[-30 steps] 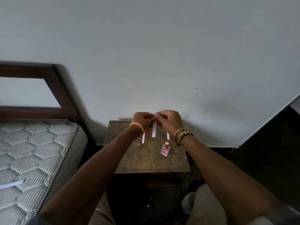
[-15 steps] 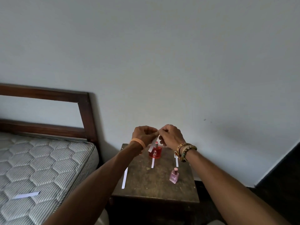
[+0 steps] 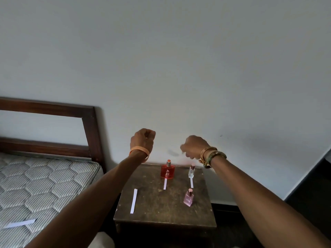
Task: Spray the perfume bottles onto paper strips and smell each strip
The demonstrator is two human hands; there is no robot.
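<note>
Head view: I see left hand closed as empty fist above table; right hand blurred, its grip I cannot tell.

A plain pale wall fills most of the view in dim, even light. At left a dark wooden headboard stands against it, above a quilted striped mattress. Just beside the mattress sits a small worn wooden table; dark floor lies at right.

Both arms reach forward, left grip fisted, right grip blurred with fingers curled downward.
</note>
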